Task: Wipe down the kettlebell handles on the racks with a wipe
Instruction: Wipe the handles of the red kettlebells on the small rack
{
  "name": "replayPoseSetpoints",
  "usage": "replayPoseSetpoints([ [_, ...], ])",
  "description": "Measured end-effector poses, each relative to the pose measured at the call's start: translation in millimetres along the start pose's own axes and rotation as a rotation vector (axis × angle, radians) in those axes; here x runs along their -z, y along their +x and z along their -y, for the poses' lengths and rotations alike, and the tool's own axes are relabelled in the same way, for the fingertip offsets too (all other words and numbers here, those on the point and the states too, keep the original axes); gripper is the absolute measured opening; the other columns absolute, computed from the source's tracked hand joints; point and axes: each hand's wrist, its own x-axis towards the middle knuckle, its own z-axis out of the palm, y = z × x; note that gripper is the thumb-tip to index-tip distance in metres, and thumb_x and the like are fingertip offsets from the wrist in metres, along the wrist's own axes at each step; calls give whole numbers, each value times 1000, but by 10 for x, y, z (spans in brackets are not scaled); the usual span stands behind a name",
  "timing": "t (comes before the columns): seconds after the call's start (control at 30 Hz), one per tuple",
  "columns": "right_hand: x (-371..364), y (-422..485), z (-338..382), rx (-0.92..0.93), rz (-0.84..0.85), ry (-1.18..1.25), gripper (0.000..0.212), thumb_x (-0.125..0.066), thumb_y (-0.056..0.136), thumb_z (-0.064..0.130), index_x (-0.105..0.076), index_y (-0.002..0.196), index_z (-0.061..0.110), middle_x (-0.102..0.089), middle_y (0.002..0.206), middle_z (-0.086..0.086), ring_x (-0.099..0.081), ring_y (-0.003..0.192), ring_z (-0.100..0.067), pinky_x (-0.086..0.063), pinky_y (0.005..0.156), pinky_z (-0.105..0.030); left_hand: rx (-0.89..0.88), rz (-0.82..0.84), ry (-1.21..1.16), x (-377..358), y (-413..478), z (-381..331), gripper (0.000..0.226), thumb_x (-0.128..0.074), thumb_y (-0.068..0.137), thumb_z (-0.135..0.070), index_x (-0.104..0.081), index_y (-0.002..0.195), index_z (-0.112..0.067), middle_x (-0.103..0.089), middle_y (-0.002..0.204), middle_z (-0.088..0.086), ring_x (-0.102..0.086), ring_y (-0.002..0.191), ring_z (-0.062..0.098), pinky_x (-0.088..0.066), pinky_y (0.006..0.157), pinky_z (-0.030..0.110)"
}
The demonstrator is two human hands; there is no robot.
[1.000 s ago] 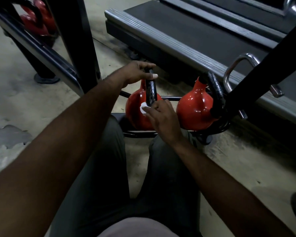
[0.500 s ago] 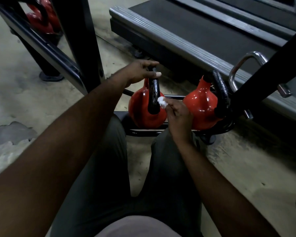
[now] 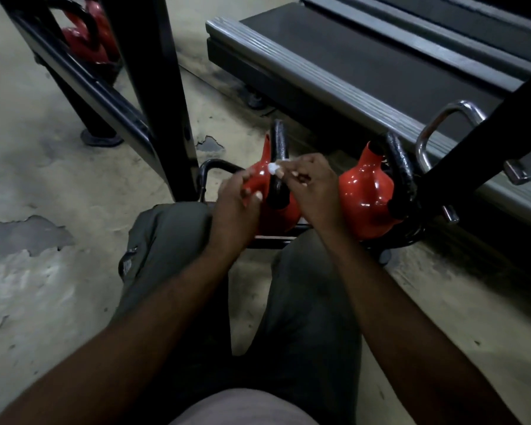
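Note:
Two red kettlebells with black handles sit on a low black rack (image 3: 210,167) in front of my knees. My left hand (image 3: 235,199) grips the red neck of the left kettlebell (image 3: 290,210), below its upright black handle (image 3: 278,139). My right hand (image 3: 314,185) pinches a small white wipe (image 3: 273,169) and holds it against that handle about halfway up. The right kettlebell (image 3: 365,194) stands untouched beside my right hand, its handle (image 3: 400,167) turned toward the black frame bar.
A black upright post (image 3: 154,87) rises just left of the rack. Another red kettlebell (image 3: 86,38) sits on a further rack at the top left. A treadmill deck (image 3: 350,62) runs behind, with a chrome handle (image 3: 442,118) at the right. The floor (image 3: 43,179) is worn concrete.
My left hand has left the top of the handle and dropped to the kettlebell's red neck. My right hand has carried the wipe from the handle's lower part to its middle.

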Motion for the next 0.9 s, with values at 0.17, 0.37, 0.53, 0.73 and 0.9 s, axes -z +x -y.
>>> replayPoseSetpoints([
  [0.17,144,189,2,-104,201,111,18,-78,81,34,-80,97,25,-74,89,12,-67,86,4,-56,85,-33,-166,168,123,-147,-492,-77,49,-55,95,-6,-48,143,-12,-39,149,8,-39,137,19,-36,114,36],
  [0.37,71,457,218,228,368,-565,20,-67,88,35,-78,100,25,-66,101,2,-58,93,-14,-47,78,-28,-309,261,365,-150,-512,-5,68,-50,86,-23,-33,152,-14,-22,160,6,-45,133,29,-51,98,40],
  [0.53,-152,546,512,406,430,-881,19,-57,89,12,-73,98,9,-65,103,-8,-57,105,-29,-47,72,-32,-395,249,556,-188,-532,99,73,-57,88,-14,-26,154,-13,-10,163,9,-51,124,38,-54,88,42],
  [0.73,146,353,118,-114,146,-94,10,-76,82,25,-79,91,26,-76,92,7,-70,85,-8,-56,80,-30,-432,274,714,-116,-387,-77,85,-68,84,-16,-22,155,-6,-6,164,15,-22,148,33,-32,117,45],
  [0.9,131,355,-79,-425,181,458,6,-76,84,18,-73,86,14,-74,78,-3,-68,69,-10,-56,66,-23,-541,368,894,14,-214,-143,71,-55,96,-27,-22,155,-7,-7,164,15,-17,150,32,-30,118,47],
])
